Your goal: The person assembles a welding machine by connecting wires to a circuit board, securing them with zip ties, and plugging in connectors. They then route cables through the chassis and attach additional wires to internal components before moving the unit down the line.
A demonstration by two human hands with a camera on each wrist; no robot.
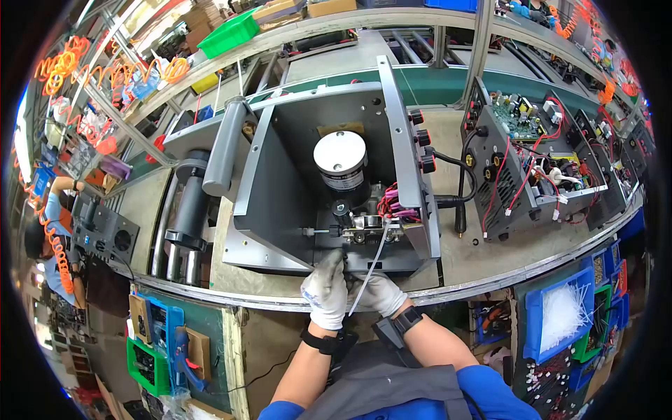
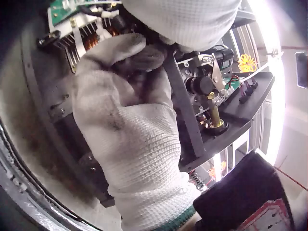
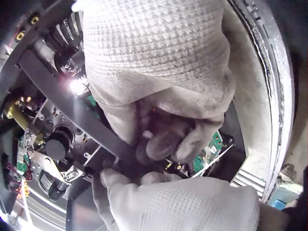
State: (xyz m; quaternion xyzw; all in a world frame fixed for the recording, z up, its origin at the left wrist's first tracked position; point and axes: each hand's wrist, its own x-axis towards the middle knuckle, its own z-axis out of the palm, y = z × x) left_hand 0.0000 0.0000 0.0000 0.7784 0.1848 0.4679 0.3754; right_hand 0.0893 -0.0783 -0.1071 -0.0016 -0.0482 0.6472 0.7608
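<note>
An open dark-grey machine housing [image 1: 280, 175] stands before me, with a white-topped cylinder [image 1: 340, 154] and a roller mechanism [image 1: 364, 227] inside. Both hands wear white gloves with dirty grey fingers and meet low at its front edge. My left hand [image 1: 325, 290] reaches in with bent fingers [image 2: 118, 48], close to dark cables. Beside it, my right hand [image 1: 383, 294] has curled fingers [image 3: 161, 144] behind a black metal strip [image 3: 72, 103]. I cannot tell what the fingertips hold. A white cable tie [image 1: 371, 266] hangs from the bundled wires [image 1: 399, 203] down between the hands.
On the right stands another open unit with circuit boards [image 1: 521, 115] and loose red wires. A grey handle-like cylinder [image 1: 227, 147] rises at the housing's left. Blue bins [image 1: 532, 325], one with white cable ties [image 1: 563, 315], sit below the bench edge [image 1: 490, 283] at right.
</note>
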